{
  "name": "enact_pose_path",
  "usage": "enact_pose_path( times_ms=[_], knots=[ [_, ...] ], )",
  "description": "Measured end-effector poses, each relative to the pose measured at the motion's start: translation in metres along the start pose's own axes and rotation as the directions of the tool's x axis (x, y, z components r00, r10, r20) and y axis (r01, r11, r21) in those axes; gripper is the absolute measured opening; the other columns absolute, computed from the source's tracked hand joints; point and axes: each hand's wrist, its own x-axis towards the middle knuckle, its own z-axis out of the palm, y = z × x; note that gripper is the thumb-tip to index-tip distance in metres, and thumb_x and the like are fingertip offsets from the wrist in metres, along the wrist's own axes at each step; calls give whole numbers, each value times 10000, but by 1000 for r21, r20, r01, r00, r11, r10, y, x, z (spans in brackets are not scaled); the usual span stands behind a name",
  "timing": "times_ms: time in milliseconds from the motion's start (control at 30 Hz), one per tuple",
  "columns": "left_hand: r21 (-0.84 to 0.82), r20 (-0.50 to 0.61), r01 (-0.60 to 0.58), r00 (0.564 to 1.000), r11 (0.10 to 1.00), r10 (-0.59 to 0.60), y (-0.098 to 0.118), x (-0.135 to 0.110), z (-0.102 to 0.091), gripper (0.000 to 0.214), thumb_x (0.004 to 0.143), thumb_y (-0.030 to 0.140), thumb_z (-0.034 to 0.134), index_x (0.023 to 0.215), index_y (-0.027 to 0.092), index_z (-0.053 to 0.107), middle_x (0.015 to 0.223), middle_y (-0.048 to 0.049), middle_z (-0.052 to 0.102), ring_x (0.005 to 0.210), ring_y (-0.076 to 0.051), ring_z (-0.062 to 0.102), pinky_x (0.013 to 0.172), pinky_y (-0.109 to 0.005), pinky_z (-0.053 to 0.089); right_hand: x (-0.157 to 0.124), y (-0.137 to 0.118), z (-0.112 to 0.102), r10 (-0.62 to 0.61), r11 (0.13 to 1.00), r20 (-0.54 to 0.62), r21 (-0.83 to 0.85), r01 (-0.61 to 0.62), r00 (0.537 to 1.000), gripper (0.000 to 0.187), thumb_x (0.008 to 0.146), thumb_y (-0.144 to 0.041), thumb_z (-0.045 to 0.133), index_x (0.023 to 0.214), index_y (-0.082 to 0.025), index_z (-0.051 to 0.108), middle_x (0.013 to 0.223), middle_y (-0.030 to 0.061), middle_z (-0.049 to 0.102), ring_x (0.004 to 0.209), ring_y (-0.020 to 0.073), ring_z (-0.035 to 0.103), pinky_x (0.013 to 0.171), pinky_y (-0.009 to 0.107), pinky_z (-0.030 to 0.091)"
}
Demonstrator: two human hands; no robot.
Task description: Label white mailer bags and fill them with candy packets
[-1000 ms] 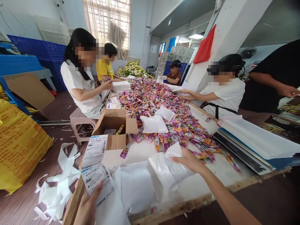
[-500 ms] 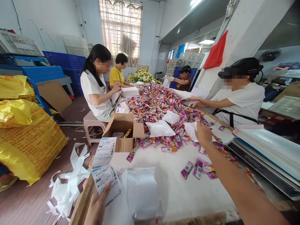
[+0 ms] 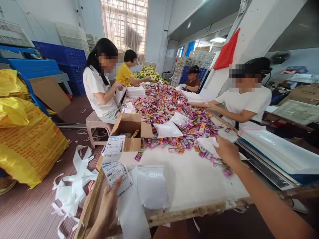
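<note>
My left hand (image 3: 107,205) is at the table's near left corner, its thumb pressed on a strip of printed shipping labels (image 3: 116,166) that it holds up. My right hand (image 3: 225,150) reaches across the white table (image 3: 189,179), closed on a white plastic bag (image 3: 208,144) with several pink and purple snack packets (image 3: 216,161) under and beside it. A flat white bag (image 3: 152,186) lies on the table between my hands. The big heap of packets (image 3: 169,106) covers the far part of the table.
An open cardboard box (image 3: 129,127) stands at the left edge. Stacked white bags on a dark tray (image 3: 274,152) lie at the right. Several people sit along both sides. Yellow sacks (image 3: 27,139) and white plastic scraps (image 3: 72,186) lie on the floor to the left.
My right hand has gone out to the packet heap with the white bag and now draws back toward me, dragging packets along. My left hand still holds the labels.
</note>
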Motion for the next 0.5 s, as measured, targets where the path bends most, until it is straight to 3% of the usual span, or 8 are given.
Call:
enact_pose_path(
  times_ms=[100,133,200,267,333,367,433,500],
  knots=[
    [-17,-2,16,1000,1000,-16,-5,2,-1,302,859,317,631,1138,202,647,1323,-84,652,1274,-283,549,1110,-432,382,-7,-20,-16,125,968,-129,234,-93,984,449,802,-430,608,1110,-104,601,976,201,686,921,332,650,729,386,471],
    [-22,-3,25,1000,999,-25,-6,3,-3,307,856,307,635,1143,197,643,1321,-92,653,1257,-290,564,1084,-438,416,-17,-31,-15,165,904,-65,408,-125,984,493,763,-493,637,1074,-112,624,965,187,696,899,322,661,713,375,486],
    [-27,4,44,999,999,-44,-5,2,-8,320,838,294,658,1139,184,647,1284,-106,677,1218,-309,596,1027,-445,476,-46,-55,0,149,665,187,707,-238,971,534,700,-565,662,1012,-131,659,962,153,714,856,299,680,689,360,517],
    [-27,18,55,998,998,-54,0,0,-14,334,811,293,694,1125,185,658,1248,-102,701,1204,-303,609,997,-418,504,-81,-75,30,15,487,425,787,-378,905,558,681,-593,657,996,-132,673,949,133,725,839,299,689,697,376,541],
    [-24,36,62,998,998,-61,7,-5,-19,348,797,269,713,1134,206,655,1256,-80,699,1209,-272,608,995,-370,506,-111,-87,61,15,553,484,725,-411,875,643,644,-604,677,1040,-98,659,954,158,718,896,347,679,741,434,547],
    [-21,45,73,996,997,-72,10,-8,-20,350,796,253,712,1138,210,651,1256,-77,699,1204,-262,614,994,-356,506,-122,-91,74,80,641,422,672,-371,903,720,627,-605,689,1104,-68,631,1006,193,700,971,385,654,786,479,536],
    [-4,68,111,992,994,-111,13,-13,-18,344,799,246,705,1134,194,646,1210,-98,722,1165,-276,640,971,-372,523,-135,-100,88,158,797,136,567,-208,978,864,673,-596,665,1298,-23,500,1222,262,600,1175,425,541,926,556,464],
    [21,97,147,984,989,-148,13,-17,-13,303,820,268,675,1104,168,650,1117,-128,756,1100,-310,676,922,-420,551,-139,-115,89,7,851,-113,523,53,994,812,818,-549,550,1448,-83,340,1433,220,440,1340,359,400,1066,541,361]
  ],
)
